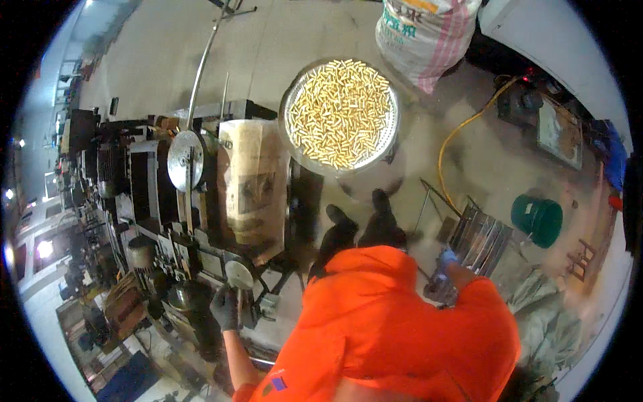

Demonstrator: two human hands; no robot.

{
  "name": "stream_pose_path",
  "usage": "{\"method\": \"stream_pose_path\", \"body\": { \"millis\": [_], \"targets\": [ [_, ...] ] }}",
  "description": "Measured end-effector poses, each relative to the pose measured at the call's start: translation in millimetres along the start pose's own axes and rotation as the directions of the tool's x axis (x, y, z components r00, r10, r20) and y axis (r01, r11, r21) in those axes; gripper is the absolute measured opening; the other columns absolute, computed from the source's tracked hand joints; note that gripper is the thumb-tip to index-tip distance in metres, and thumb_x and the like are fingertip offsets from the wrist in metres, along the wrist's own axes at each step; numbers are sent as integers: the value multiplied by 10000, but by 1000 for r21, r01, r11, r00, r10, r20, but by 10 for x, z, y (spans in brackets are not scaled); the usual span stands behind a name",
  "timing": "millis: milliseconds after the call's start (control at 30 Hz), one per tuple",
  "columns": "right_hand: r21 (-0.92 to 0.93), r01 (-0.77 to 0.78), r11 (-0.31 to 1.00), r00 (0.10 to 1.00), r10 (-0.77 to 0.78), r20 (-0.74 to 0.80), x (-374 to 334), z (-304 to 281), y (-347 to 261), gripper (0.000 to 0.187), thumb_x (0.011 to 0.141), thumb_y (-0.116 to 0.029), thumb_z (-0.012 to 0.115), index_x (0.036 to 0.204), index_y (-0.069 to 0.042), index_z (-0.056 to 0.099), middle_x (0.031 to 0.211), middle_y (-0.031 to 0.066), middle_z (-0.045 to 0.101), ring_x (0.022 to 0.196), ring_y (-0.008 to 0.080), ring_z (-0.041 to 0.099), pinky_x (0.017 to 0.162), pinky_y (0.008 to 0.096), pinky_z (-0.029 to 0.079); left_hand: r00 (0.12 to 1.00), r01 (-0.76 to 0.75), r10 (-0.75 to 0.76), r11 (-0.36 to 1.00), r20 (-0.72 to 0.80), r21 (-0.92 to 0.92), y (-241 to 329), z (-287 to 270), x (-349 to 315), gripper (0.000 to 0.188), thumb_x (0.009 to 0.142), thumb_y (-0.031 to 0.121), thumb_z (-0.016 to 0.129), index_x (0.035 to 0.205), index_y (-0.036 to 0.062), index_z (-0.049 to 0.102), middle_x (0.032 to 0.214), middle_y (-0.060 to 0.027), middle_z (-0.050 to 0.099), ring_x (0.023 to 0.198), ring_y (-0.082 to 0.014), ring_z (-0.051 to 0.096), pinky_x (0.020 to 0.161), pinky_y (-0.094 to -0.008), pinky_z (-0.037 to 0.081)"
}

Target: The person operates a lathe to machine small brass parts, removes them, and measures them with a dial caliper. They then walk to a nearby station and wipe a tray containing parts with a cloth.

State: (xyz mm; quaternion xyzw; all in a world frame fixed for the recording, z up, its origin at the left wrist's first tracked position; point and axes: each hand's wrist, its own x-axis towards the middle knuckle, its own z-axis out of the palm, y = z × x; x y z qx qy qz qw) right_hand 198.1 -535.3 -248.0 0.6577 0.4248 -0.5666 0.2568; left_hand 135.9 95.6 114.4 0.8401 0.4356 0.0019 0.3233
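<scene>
My left hand (224, 309), in a dark glove, is at the machine (194, 254) on my left. Its fingers look curled beside a small pale round disc (239, 275); what they close on is hidden against dark metal. My right hand (447, 260), in a bluish-grey glove, hangs by my right side at the near edge of a slatted metal rack (481, 240). Its fingers are too blurred to read. Ahead of me stands a wide round metal basin (396, 127), heaped with small brass-coloured cylindrical pieces (340, 110).
A larger metal disc (186, 161) and a brown paper-like sheet (251, 187) are on the machine. A woven sack (429, 40) stands beyond the basin. At right are a yellow hose (442, 151), a green bucket (538, 220) and greenish sacks (546, 321).
</scene>
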Motion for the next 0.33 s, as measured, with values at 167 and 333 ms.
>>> {"method": "stream_pose_path", "body": {
  "millis": [167, 333],
  "targets": [
    [72, 101, 992, 953, -118, 278, -116, -628, 322, 529, 846, -517, 459, 1263, -197, 522, 1358, 12, 442, 1265, 278, 385, 1037, 524, 207, 979, 185, -184, 983, 91, 2, -601, 73, -114, 310, 809, 96, 588, 1072, -67, 590, 987, -117, 641, 877, -173, 588, 788, -309, 473],
    [115, 18, 993, 943, -55, 328, 111, -527, 289, 575, 826, -535, 499, 1293, -198, 491, 1370, 8, 427, 1288, 282, 353, 1027, 535, 217, 983, 87, -110, 984, 148, 155, -1105, -49, -126, 334, 835, 81, 580, 1154, -15, 560, 1082, -137, 614, 976, -214, 581, 847, -311, 458]
  ]
}}
